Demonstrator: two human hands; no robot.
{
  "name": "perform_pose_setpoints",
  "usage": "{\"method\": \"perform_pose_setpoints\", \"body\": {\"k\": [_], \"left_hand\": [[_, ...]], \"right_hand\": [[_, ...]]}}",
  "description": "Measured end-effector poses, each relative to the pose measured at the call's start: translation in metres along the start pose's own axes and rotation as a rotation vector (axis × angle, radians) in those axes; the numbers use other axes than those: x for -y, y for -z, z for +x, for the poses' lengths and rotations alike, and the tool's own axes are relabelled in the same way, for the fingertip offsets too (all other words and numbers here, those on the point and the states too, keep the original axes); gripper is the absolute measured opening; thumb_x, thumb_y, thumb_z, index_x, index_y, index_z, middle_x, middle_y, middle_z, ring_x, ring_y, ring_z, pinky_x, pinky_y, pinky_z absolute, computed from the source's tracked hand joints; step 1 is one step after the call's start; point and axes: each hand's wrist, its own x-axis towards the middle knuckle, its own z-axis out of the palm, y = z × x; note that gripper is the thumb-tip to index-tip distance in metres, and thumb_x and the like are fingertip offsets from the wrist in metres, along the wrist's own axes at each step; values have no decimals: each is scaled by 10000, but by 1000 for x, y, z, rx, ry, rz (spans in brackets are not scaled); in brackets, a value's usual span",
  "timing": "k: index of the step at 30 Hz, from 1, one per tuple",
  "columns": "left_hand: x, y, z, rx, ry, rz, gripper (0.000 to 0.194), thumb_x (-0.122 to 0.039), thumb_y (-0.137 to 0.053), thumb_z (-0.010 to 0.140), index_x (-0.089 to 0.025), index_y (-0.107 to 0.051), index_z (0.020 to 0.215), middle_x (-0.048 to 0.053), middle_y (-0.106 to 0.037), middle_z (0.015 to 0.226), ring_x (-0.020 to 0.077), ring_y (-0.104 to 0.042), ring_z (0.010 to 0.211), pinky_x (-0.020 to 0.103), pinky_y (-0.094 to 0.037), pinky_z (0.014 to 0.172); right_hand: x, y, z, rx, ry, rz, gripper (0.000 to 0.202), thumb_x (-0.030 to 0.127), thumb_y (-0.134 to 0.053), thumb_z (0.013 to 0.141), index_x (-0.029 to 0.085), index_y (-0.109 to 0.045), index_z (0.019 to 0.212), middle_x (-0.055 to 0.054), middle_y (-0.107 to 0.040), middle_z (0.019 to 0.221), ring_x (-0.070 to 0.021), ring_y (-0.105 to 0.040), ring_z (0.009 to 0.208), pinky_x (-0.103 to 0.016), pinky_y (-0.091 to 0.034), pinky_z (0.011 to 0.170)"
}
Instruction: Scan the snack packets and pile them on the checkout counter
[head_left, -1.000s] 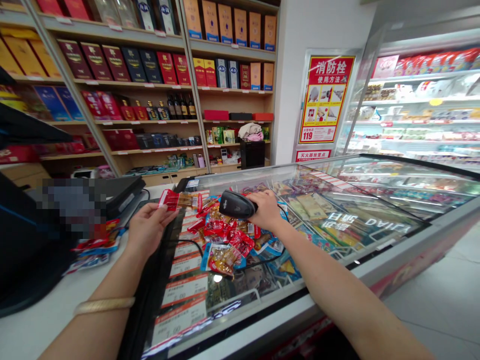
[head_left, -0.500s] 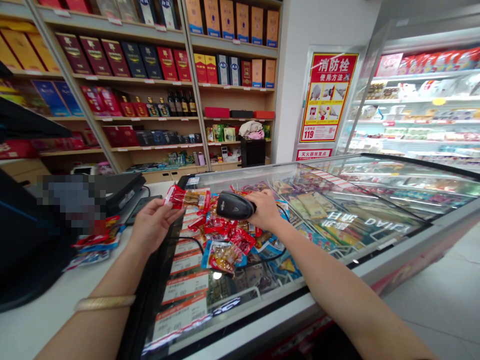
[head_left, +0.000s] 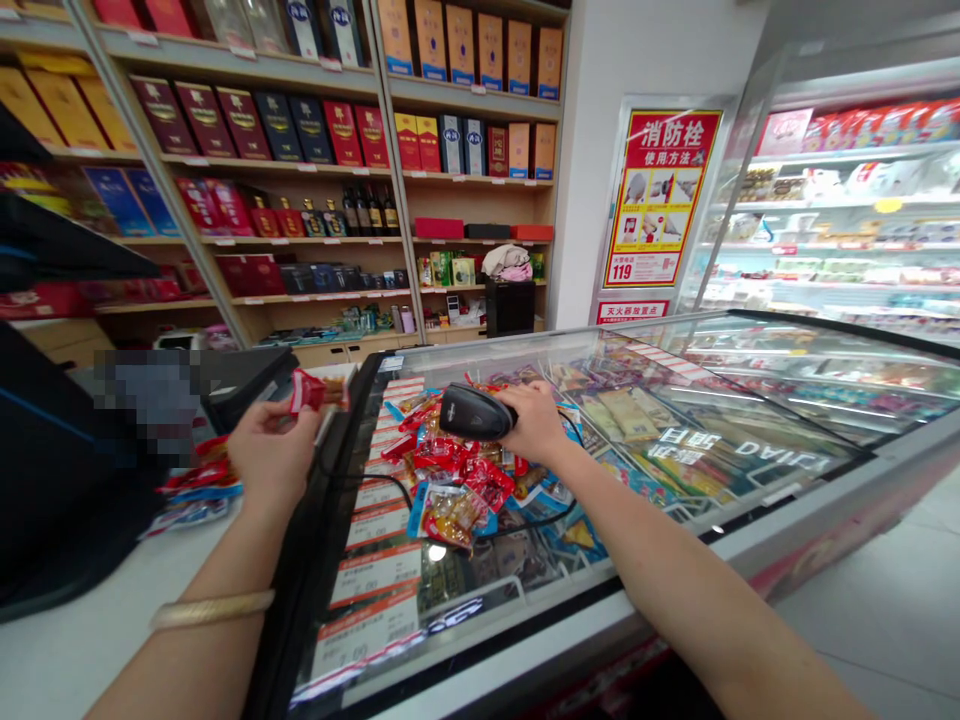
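Between the thumb and fingers of my left hand (head_left: pixel 274 450) is a small red snack packet (head_left: pixel 319 391), held above the counter's edge. My right hand (head_left: pixel 536 422) is wrapped round a black barcode scanner (head_left: pixel 474 411), its head pointing left. Below the scanner, a heap of red and blue snack packets (head_left: pixel 457 480) lies on the glass lid of a chest freezer (head_left: pixel 675 400). A second pile of packets (head_left: pixel 199 480) rests on the white counter, left of my left hand. The scanner's black cable (head_left: pixel 536 522) loops around the heap.
A black monitor and stand (head_left: pixel 52 460) occupy the left of the counter (head_left: pixel 187 570). Price labels (head_left: pixel 375 570) line the freezer's left side. Shelves of boxed bottles (head_left: pixel 300 130) stand behind, and a lit display cooler (head_left: pixel 862 210) is at the right.
My left hand has moved left with the packet, away from the scanner and towards the counter pile. My right hand keeps the scanner over the heap, almost unmoved.
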Motion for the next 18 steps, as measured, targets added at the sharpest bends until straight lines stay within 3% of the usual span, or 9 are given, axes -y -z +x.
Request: {"method": "perform_pose_setpoints", "body": {"k": [3, 5, 11, 13, 15, 18], "left_hand": [[-2, 18, 12, -40, -206, 228, 173, -211, -648, 635, -219, -539, 769, 80, -764, 949, 296, -736, 978, 491, -574, 947], [1, 34, 22, -82, -267, 398, 139, -249, -620, 655, -229, -541, 768, 89, -771, 1018, 354, -715, 1072, 551, -530, 1004], [24, 72, 50, -119, -61, 753, 173, -301, -631, 605, -198, -517, 685, 98, -750, 1168, 500, -569, 1262, 693, -425, 1010], [27, 73, 51, -181, -55, 807, 213, -308, -659, 588, -183, -548, 720, 103, -700, 1302, 553, -491, 1316, 762, -370, 1000], [27, 67, 46, -216, -141, 813, 224, -309, -656, 625, -191, -601, 807, 115, -630, 1414, 563, -443, 1356, 794, -334, 1012], [24, 47, 34, -107, -342, 763, 260, -313, -613, 717, -200, -655, 947, 159, -644, 1357, 513, -485, 1343, 768, -374, 1031]], "right_hand": [[-2, -1, 0, -12, -1, -15, 300, 342, -728, 744, 240, -746, 1025, -68, -784, 996, -250, -660, 971, -383, -278, 897], [-3, -2, 0, -11, -5, -26, 287, 329, -727, 738, 238, -745, 1010, -67, -782, 976, -248, -659, 961, -383, -277, 892], [-6, -3, 1, 4, -22, -45, 282, 314, -720, 746, 239, -745, 1017, -67, -783, 992, -250, -660, 972, -381, -285, 882], [-6, -3, 1, 2, -34, -45, 281, 321, -722, 751, 245, -745, 1020, -65, -783, 991, -252, -661, 983, -380, -291, 885], [-6, -3, 1, -5, -48, -45, 271, 332, -725, 758, 247, -747, 1015, -66, -782, 995, -251, -662, 984, -377, -297, 888], [-7, -2, 2, -18, -66, -41, 259, 346, -731, 768, 249, -750, 1007, -69, -781, 1006, -248, -663, 980, -375, -302, 890]]}}
